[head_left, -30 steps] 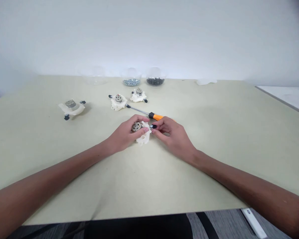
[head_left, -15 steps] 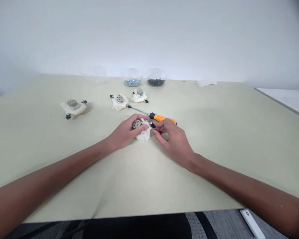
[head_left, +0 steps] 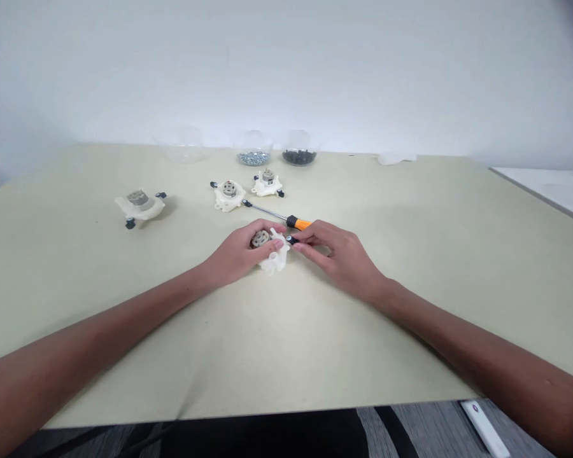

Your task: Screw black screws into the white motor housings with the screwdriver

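My left hand (head_left: 239,252) is closed around a white plastic motor housing (head_left: 275,259), its thumb lying across the front. A round grey motor (head_left: 261,238) sits in that housing. Between thumb and fingertips, my right hand (head_left: 337,254) pinches a small black clip (head_left: 292,240) at the housing's right edge; whether the two touch I cannot tell. Just behind my hands lies a screwdriver (head_left: 298,223) with an orange and black handle, partly covered by my right hand. Its shaft points left, and a small black piece is at the tip.
Three other motor housings, each with black clips, stand on the table: one at left (head_left: 141,205), one behind the screwdriver tip (head_left: 229,196), one further back (head_left: 267,184). Clear bowls hold silvery screws (head_left: 254,159) and black pieces (head_left: 299,157). A white part (head_left: 396,159) lies back right.
My right hand has turned and shifted slightly, now covering more of the screwdriver handle. The black clip has tilted to lie flatter beside the housing. My left hand is almost unmoved.
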`<act>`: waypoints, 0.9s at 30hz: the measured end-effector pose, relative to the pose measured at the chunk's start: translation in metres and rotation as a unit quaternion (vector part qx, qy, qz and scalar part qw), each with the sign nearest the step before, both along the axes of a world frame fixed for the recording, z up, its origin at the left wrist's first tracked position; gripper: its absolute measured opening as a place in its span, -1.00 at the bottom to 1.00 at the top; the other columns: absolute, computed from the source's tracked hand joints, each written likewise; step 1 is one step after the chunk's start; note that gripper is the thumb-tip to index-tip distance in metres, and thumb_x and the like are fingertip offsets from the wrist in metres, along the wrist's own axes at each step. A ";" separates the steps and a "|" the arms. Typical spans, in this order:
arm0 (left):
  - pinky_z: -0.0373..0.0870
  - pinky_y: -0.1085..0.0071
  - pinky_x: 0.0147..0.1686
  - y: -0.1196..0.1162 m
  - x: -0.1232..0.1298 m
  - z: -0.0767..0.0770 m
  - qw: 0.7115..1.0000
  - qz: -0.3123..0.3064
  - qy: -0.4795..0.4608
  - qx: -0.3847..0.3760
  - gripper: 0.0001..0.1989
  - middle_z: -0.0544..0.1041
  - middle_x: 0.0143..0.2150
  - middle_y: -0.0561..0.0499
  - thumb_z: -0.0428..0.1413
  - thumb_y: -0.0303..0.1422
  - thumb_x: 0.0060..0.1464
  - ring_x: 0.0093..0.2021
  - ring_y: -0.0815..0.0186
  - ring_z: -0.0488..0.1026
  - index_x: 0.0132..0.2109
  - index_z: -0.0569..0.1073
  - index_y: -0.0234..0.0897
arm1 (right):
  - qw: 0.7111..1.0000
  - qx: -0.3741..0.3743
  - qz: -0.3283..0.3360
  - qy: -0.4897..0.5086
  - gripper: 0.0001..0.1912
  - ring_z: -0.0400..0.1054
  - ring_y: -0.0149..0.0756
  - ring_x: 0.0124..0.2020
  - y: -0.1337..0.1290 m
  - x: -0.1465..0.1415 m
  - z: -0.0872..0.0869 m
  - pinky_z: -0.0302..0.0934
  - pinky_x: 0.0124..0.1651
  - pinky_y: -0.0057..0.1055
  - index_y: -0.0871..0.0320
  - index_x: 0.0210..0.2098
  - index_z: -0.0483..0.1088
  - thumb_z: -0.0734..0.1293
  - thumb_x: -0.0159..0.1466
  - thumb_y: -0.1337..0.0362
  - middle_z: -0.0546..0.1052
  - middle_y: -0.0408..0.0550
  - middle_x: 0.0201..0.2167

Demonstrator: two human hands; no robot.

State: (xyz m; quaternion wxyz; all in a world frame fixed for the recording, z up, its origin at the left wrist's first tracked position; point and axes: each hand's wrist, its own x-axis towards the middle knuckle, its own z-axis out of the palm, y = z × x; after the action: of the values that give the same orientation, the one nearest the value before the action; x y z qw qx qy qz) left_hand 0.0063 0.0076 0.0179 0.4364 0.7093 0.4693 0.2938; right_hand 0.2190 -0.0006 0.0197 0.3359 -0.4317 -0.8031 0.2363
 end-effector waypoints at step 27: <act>0.15 0.47 -0.50 -0.013 0.004 0.001 0.996 0.045 0.040 0.071 -0.67 0.40 -0.41 0.10 -0.03 -0.05 0.22 -0.51 0.41 0.23 -0.05 0.39 -0.16 | 0.998 -0.034 -0.024 0.040 -0.75 0.43 -0.36 -0.13 -0.007 -0.004 -0.002 0.38 -0.09 -0.36 0.08 -0.04 0.40 0.25 0.31 0.21 0.50 -0.07 -0.12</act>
State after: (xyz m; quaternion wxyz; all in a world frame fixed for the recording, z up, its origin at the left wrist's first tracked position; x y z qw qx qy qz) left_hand 0.0098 -0.0051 0.0186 0.3521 0.7276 0.4961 0.3169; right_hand 0.2147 -0.0079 0.0177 0.3586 -0.4525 -0.7698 0.2721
